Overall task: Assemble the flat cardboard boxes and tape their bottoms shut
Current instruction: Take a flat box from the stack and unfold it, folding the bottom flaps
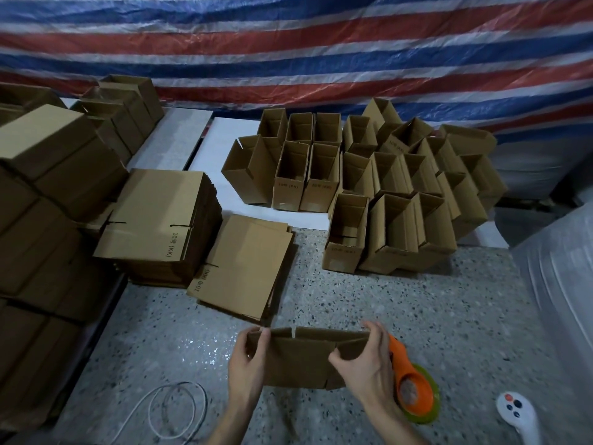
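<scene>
Box (298,358) held by both hands, long axis left-right.

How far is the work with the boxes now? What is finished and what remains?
Done: a group of assembled boxes stands open-topped by the striped tarp; whether their bottoms are taped is mostly hidden. In hand: the left hand and right hand hold one box, not yet taped; the orange tape dispenser lies on the floor beside it. Left: two stacks of flat boxes, so plenty remains.

Dim, bluish light, soft shadows, slight glare on the speckled floor (205,354), wide-angle bending at edges.
</scene>
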Action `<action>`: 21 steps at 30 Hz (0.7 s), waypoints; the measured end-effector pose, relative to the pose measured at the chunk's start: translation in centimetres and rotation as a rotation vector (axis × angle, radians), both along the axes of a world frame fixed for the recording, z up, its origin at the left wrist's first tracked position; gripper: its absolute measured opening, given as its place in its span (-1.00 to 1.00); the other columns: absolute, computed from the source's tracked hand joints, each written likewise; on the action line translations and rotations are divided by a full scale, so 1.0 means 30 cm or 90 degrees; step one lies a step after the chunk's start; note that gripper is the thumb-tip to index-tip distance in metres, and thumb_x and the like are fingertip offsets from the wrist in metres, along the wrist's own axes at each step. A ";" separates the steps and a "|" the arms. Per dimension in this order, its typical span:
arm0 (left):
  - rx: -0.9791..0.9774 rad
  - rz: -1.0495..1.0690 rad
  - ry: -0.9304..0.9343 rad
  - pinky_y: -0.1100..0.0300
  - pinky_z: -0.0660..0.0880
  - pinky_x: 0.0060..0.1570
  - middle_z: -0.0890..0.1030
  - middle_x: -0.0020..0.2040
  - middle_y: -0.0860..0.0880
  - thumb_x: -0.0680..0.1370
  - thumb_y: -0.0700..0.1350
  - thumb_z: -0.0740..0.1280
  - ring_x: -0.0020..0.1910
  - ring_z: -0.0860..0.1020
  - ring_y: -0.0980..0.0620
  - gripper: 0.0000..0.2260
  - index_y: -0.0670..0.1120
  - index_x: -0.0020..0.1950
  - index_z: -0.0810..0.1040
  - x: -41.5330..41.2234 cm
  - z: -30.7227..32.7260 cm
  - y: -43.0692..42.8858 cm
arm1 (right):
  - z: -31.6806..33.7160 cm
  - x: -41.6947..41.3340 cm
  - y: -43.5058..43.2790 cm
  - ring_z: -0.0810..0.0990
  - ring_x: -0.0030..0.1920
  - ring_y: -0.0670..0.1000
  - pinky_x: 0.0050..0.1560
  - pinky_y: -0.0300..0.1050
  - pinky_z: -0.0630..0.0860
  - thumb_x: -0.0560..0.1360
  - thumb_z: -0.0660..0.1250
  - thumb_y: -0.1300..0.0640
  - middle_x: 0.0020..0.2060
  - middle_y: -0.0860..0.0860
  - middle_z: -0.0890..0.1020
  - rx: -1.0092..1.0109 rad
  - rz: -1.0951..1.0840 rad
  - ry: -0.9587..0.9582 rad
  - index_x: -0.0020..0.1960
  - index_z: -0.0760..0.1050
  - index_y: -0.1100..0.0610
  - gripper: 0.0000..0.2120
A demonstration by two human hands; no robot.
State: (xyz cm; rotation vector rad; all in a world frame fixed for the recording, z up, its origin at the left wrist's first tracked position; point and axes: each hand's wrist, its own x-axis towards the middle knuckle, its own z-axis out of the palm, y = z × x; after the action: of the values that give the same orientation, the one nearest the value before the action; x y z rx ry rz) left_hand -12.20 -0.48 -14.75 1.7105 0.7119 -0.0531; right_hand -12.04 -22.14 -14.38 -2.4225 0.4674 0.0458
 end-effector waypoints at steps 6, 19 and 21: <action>0.041 0.015 0.031 0.25 0.44 -0.20 0.65 -0.18 0.08 0.50 0.11 0.47 -0.11 0.60 0.14 -0.80 0.00 -0.13 0.61 -0.027 -0.007 0.011 | 0.001 0.005 -0.078 0.00 0.59 -0.03 0.57 -0.06 0.08 0.26 0.57 0.01 0.59 -0.13 -0.05 0.163 0.196 0.065 0.56 -0.08 -0.06 0.10; 0.035 -0.139 0.070 -0.10 0.62 0.09 0.59 0.10 0.11 0.66 0.12 0.20 0.04 0.63 0.07 -0.75 0.32 0.33 0.45 -0.046 0.003 0.006 | 0.025 -0.020 -0.063 -0.12 0.55 -0.32 0.59 -0.14 -0.15 0.29 0.20 0.58 0.59 -0.28 -0.09 0.380 0.241 0.106 0.61 -0.16 -0.15 0.12; 0.008 -0.161 0.084 -0.16 0.56 0.21 0.55 0.26 0.08 0.68 0.09 0.18 0.22 0.58 -0.03 -0.68 0.33 0.43 0.39 -0.060 0.006 0.015 | 0.010 -0.041 -0.037 -0.04 0.57 -0.25 0.61 -0.02 -0.11 0.30 0.18 0.63 0.58 -0.27 0.03 0.389 0.169 0.054 0.62 -0.04 -0.09 0.07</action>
State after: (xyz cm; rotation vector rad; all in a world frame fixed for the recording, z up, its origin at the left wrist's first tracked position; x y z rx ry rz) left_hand -14.01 -0.03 -14.57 1.8126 0.5887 -0.3412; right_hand -13.26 -23.24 -14.08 -1.8662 0.1329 0.3540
